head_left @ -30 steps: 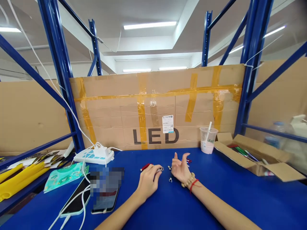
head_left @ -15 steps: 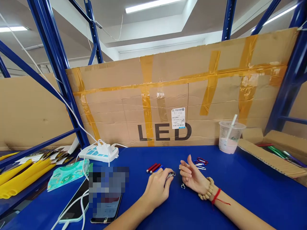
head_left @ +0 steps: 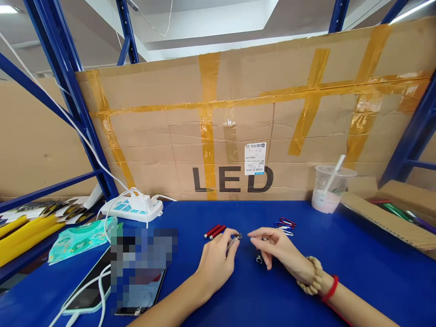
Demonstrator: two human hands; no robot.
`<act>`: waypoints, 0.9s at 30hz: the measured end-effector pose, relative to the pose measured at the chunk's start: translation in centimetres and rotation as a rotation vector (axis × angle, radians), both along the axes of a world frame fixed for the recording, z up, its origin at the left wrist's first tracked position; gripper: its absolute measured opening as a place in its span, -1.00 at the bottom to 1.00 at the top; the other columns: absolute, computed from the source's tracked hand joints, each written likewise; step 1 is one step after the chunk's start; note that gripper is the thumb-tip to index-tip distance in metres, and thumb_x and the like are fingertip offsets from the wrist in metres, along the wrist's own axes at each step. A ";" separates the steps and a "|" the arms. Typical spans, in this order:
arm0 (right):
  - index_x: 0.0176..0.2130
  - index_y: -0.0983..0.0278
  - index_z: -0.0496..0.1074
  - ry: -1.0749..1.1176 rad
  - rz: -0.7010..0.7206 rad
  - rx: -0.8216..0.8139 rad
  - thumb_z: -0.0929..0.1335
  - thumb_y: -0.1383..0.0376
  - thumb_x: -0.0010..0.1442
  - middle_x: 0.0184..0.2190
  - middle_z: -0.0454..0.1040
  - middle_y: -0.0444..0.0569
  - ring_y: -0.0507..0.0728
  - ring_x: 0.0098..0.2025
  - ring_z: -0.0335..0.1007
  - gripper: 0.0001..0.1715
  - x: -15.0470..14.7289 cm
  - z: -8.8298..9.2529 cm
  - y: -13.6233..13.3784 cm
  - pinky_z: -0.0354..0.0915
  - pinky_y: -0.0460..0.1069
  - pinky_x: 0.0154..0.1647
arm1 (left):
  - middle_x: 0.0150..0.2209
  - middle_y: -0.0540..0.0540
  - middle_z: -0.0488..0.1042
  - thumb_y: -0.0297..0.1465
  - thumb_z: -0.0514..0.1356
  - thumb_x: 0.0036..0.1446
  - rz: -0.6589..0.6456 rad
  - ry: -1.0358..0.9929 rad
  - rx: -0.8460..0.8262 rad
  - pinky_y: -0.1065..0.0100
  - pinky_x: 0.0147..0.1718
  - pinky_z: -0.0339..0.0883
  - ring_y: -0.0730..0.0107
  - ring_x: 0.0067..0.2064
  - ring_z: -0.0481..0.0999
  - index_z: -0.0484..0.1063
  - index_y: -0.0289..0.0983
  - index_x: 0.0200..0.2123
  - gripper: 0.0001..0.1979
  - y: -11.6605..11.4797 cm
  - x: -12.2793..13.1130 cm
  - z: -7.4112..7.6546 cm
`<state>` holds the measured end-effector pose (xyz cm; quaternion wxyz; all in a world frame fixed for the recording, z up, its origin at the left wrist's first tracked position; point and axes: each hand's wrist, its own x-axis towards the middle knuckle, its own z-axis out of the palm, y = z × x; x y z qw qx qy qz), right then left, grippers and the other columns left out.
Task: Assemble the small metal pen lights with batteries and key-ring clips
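My left hand [head_left: 216, 265] rests on the blue table [head_left: 340, 281] with its fingers curled round a small silver cylinder [head_left: 234, 239] that pokes out past the fingertips. Two thin red cylinders [head_left: 214, 231] lie just beyond it. My right hand [head_left: 276, 249] is palm down with loosely bent fingers, reaching over a small silver metal part [head_left: 259, 259] on the table, and holds nothing I can see. A bead bracelet and a red string sit on that wrist. Red and blue clips [head_left: 285, 224] lie just behind the right hand.
A taped cardboard sheet marked LED [head_left: 235, 136] walls off the back. A plastic cup with a straw [head_left: 329, 190] and an open cardboard box [head_left: 391, 213] stand at the right. At the left are a power strip [head_left: 132, 209], two phones [head_left: 112, 281], a tissue pack [head_left: 81, 239] and yellow tubes [head_left: 23, 236].
My right hand has turned from palm up to palm down and lowered toward the small metal part. The view has dipped and moved closer. My left hand has stayed closed on the cylinder.
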<state>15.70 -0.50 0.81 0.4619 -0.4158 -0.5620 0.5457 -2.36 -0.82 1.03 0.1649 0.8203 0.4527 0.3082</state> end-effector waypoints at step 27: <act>-0.50 0.27 0.49 -0.569 -0.076 0.748 0.39 0.15 0.01 -0.52 0.45 -0.06 -0.05 -0.63 0.30 -0.77 1.6 0.7 -1.1 0.29 -0.16 -0.66 | -0.34 0.01 0.45 -0.38 -0.07 0.23 -0.310 -0.013 -0.222 0.48 -0.36 0.27 0.46 -0.32 0.46 0.19 -0.22 -0.26 -0.90 -0.8 0.1 -0.2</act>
